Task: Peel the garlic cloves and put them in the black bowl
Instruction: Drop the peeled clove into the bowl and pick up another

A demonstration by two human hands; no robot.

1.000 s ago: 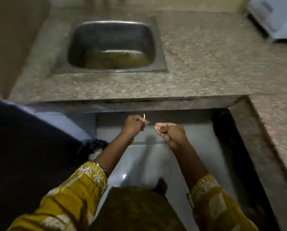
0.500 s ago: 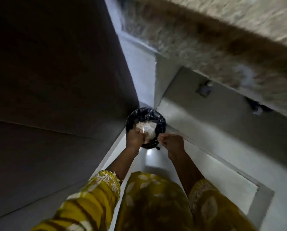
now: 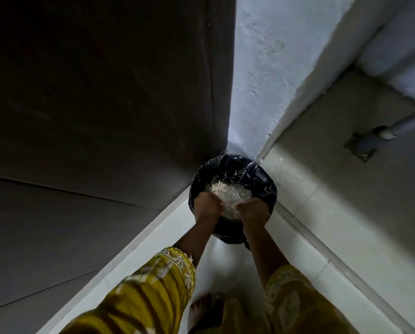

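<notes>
Closest to the camera, the yellow patterned left sleeve (image 3: pixel 153 292) and right sleeve (image 3: pixel 295 302) frame a bare foot (image 3: pixel 205 309) planted on the pale floor (image 3: pixel 151 251). Both bare forearms reach forward and down to a round bin (image 3: pixel 228 233) that stands on this floor, tucked into a corner. The left hand (image 3: pixel 207 204) hangs over the bin's near left edge with its back to the camera and its fingers curled under. The right hand (image 3: pixel 254 212) is over the near right edge in the same way. The two hands are just beside each other but apart. Their fingertips are hidden, so whether either hand pinches anything cannot be told. Of the garlic, what shows is a heap of white, papery garlic skins (image 3: pixel 230 191) lying inside the bin, directly between and beyond the two hands and touching or nearly touching the knuckles. A glossy black plastic liner (image 3: pixel 233 165) is folded over the bin's rim and rings the heap. To the left of the bin rises a large dark panel (image 3: pixel 105 92) that takes up most of that side. Straight beyond the bin runs a rough whitish wall (image 3: pixel 261 68). To the right lies a grey tiled surface (image 3: pixel 334 189), and at its far end a pale pipe (image 3: pixel 394 127) meets a dark fitting (image 3: pixel 363 144).
</notes>
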